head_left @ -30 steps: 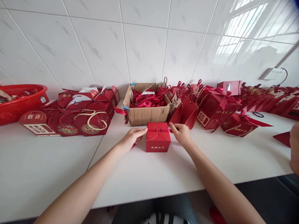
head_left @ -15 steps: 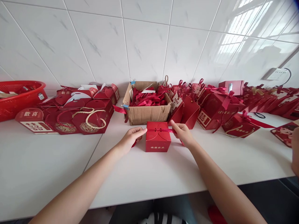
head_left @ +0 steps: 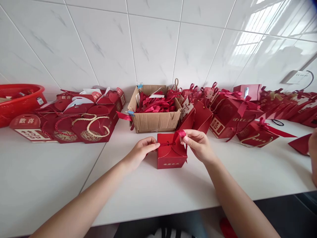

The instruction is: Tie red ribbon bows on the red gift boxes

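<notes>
A small red gift box (head_left: 172, 161) with gold characters on its front stands on the white table before me. A dark red ribbon (head_left: 180, 134) runs across its folded top flaps and is crossed near the middle. At the box's left side, my left hand (head_left: 146, 148) pinches one end of the ribbon. My right hand (head_left: 198, 143) holds the other part, bent up in a loop between thumb and fingers above the box's right corner. The ribbon's tail ends are partly hidden behind the hands and the box.
Behind the box stands an open cardboard box (head_left: 156, 122) full of red ribbons. Finished-looking red boxes (head_left: 94, 132) line the left, with a red plastic basket (head_left: 22, 105) beyond. More red boxes (head_left: 234, 112) crowd the right. Another person's hand (head_left: 313, 155) shows at the right edge.
My right hand has lifted its ribbon end and bent it into a loop. The gift box has turned slightly and sits a little nearer to me. My left hand keeps its pinch.
</notes>
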`<state>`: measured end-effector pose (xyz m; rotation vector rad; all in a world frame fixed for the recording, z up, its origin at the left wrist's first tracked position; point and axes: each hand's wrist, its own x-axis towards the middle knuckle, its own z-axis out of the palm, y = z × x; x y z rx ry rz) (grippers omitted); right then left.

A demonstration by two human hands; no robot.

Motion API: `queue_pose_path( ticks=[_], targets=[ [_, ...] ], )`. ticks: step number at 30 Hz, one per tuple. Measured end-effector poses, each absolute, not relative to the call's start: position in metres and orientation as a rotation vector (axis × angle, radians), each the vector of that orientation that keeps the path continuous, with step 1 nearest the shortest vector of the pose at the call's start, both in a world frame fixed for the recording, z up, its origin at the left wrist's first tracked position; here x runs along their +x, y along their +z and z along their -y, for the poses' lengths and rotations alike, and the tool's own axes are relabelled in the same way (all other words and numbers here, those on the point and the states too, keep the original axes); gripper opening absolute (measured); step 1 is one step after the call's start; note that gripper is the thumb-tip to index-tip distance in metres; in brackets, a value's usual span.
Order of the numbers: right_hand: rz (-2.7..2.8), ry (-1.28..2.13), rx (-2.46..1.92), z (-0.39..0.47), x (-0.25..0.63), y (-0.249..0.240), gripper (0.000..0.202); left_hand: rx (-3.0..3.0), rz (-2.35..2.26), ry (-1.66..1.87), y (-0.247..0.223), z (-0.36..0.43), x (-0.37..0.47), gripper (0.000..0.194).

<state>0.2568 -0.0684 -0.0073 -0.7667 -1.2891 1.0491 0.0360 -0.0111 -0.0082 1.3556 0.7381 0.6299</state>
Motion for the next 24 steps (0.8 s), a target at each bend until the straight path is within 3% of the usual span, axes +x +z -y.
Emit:
queue_pose_path(
  ticks=[5,9,11,16,24],
  targets=[
    [1.325,1.091,-0.747,0.072,0.253,-0.005,0.015,1.408,-0.768,0.742,-0.011,0.011,0.037,0.024],
    [1.323,1.055,-0.765,0.072,0.25,-0.005,0.023,1.714,-0.879,1.054,0.003,0.012,0.039,0.035],
    [1.328,1.016,-0.785,0.072,0.249,-0.004,0.025,1.801,-0.837,1.038,0.017,0.014,0.043,0.03],
    [1.36,0.997,-0.766,0.071,0.249,-0.001,0.024,1.899,-0.807,0.867,0.05,0.025,0.066,0.043],
    [1.247,1.036,-0.71,0.067,0.246,-0.002,0.022,1.998,-0.863,1.016,0.056,0.033,0.089,0.013]
  ],
)
